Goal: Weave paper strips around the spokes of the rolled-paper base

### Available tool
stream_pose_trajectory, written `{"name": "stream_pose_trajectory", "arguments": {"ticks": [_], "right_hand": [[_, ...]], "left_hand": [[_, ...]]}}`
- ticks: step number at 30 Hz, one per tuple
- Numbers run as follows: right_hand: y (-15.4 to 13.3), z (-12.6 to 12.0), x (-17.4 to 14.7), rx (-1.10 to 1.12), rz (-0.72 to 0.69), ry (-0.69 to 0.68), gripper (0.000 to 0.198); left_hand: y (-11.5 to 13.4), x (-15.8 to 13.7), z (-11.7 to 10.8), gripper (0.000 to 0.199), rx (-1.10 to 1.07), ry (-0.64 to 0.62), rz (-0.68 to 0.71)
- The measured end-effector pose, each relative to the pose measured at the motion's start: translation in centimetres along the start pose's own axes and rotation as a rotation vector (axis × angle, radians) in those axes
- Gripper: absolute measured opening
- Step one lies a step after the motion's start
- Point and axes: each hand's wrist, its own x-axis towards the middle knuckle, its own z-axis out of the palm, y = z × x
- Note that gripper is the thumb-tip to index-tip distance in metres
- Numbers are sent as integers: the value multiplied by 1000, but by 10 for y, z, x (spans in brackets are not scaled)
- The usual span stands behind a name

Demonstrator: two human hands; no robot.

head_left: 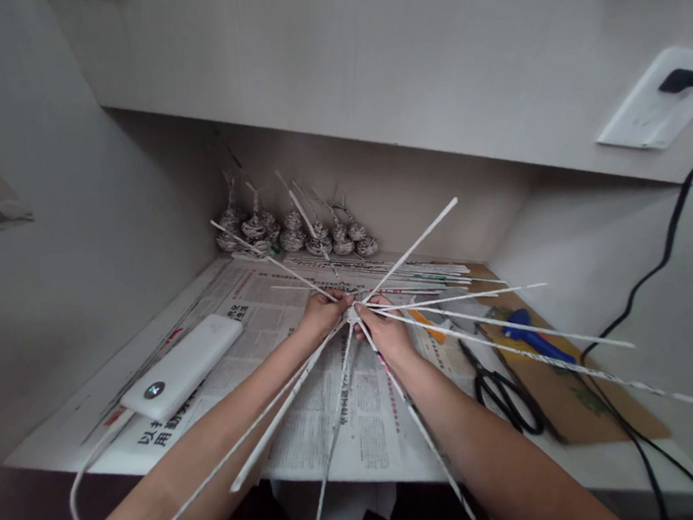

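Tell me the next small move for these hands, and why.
Perhaps bend one thin white rolled-paper strip across its neighbour: the left hand and right hand pinch the small white paper hub, while the strips radiate outward with loose ends.

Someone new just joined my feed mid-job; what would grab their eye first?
First, the starburst of thin paper sticks radiating from between the left hand and right hand, mid-picture. Next, the gourd-shaped woven pieces lined up at the back. Then the blue tool at right, on brown cardboard.
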Motion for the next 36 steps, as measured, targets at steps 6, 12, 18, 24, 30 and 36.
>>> {"name": "stream_pose_trajectory", "arguments": {"ticks": [6,12,18,24,30,36], "right_hand": [[-3,-10,6,-10,20,-23,29],[-6,-8,13,138,183,13,22],[-10,-12,21,161,286,9,17],[-14,-21,23,84,123,-25,15],[-13,-24,29,-7,27,-100,20],[-12,-39,45,-7,140,-96,21]], "left_hand": [[2,-5,-2,41,-106,-191,-80],[-3,-1,1,39,-109,-37,35],[-19,4,7,36,-107,40,119],[-17,0,10,31,-170,-34,-27],[-9,-5,14,24,-354,-133,-172],[3,-12,6,33,-323,-307,-182]]}}
